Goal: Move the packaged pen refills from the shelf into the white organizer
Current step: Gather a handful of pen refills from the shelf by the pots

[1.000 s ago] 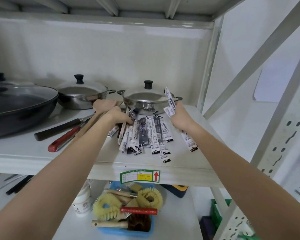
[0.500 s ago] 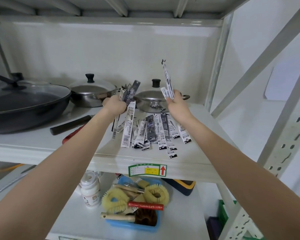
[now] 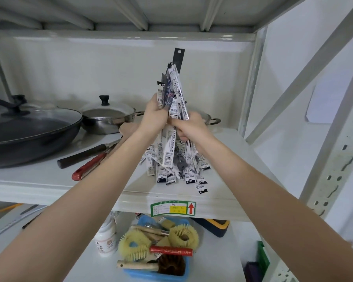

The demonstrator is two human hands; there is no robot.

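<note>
A bundle of packaged pen refills [image 3: 172, 92], narrow white and dark sleeves, stands upright above the shelf [image 3: 39, 180]. My left hand [image 3: 154, 117] and my right hand [image 3: 186, 127] are pressed together around its middle, both gripping it. The lower ends of the held packets fan out downward. Several more refill packets [image 3: 192, 176] lie loose on the shelf below my hands, near its front edge. The white organizer is not in view.
A black lidded wok [image 3: 29, 131] and a steel pot [image 3: 107, 117] stand at the left and back; a second pot [image 3: 209, 119] hides behind my hands. Knives [image 3: 86, 159] lie on the shelf. Below are a blue tray of brushes [image 3: 159, 251] and a white bottle [image 3: 106, 241].
My two hands, each holding some packets apart, came together and merged them into one upright bundle raised higher above the shelf. Fewer packets lie on the shelf.
</note>
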